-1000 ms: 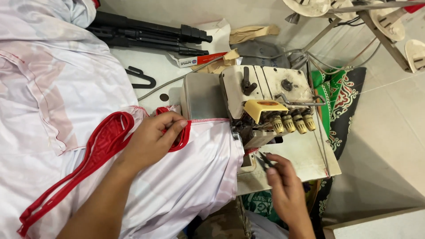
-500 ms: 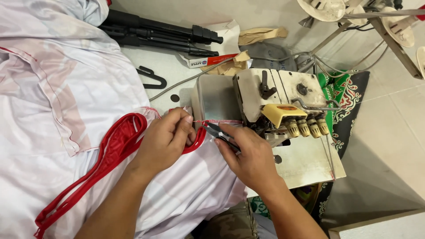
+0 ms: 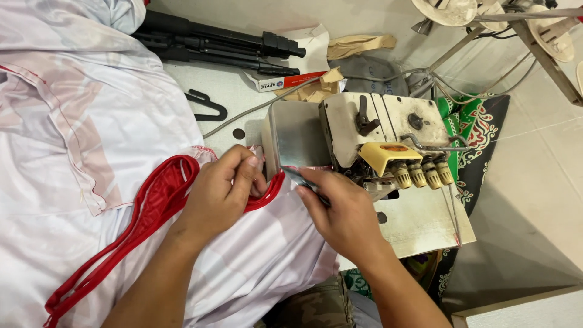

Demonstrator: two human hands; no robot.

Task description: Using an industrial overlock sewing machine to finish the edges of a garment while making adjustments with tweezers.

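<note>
My left hand (image 3: pixel 221 191) presses down on white cloth (image 3: pixel 91 146) and grips its red trim (image 3: pixel 161 194) just left of the sewing machine (image 3: pixel 364 136). My right hand (image 3: pixel 343 212) holds a small pair of metal snips (image 3: pixel 303 181), with the tip pointing at the red trim edge by the machine's steel plate (image 3: pixel 294 136). The two hands are nearly touching in front of the machine. The red band runs from my left hand down to the lower left.
A black folded tripod (image 3: pixel 218 42) lies at the far edge, beside a white box (image 3: pixel 285 82) and a black hook (image 3: pixel 206 103). A grey cable (image 3: pixel 243 118) crosses the table. A patterned green mat (image 3: pixel 480 127) lies on the tiled floor at right.
My right hand moved from the table's lower right up and left to the machine's front, bringing the snips to the red trim. My left hand stayed on the cloth.
</note>
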